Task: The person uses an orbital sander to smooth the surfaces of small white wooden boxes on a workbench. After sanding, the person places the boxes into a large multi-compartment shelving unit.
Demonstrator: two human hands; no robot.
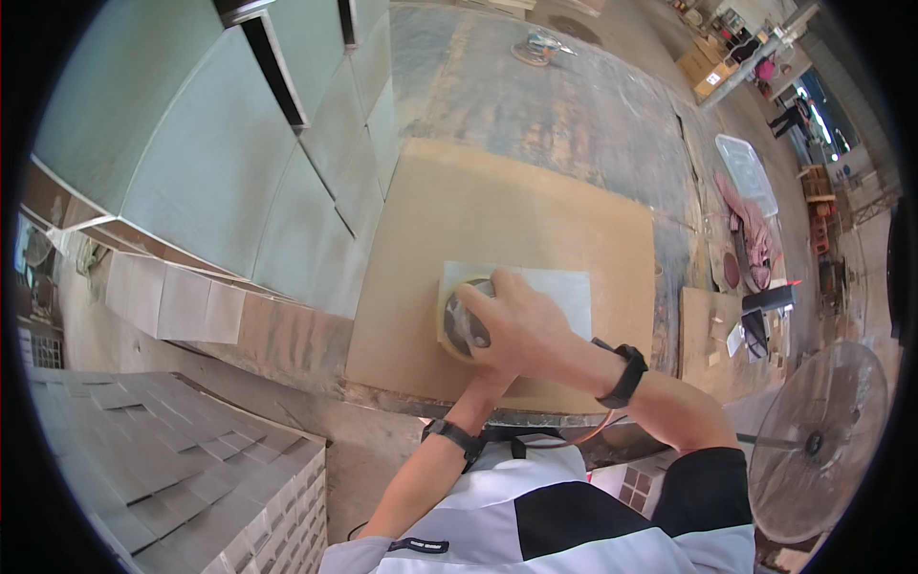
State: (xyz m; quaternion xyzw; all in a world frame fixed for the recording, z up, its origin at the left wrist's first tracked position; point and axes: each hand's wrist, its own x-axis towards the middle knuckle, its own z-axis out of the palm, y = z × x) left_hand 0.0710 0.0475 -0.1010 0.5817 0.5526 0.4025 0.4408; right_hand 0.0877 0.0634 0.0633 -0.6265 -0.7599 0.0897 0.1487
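My right hand (526, 320) comes in from the right, its fingers closed over a round, yellow-rimmed roll of tape (465, 304) with a dark grey middle. Beneath the roll lies a flat white piece (576, 292), perhaps a sheet or a panel, which reaches out past my knuckles. My left hand (491, 385) is close below the right one. Most of it is covered by the right hand, so its fingers are hidden. Both hands are over a large brown cardboard sheet (421, 206) on the worn worktable (469, 86).
Stacked grey-white panels or boxes (215, 143) rise at the left. More small white boxes (191, 440) are piled at the lower left. A round tool-like item (538, 48) sits at the table's far end. On the right are a clear plastic bin (746, 172), a pink cloth (751, 230) and a fan (815, 442).
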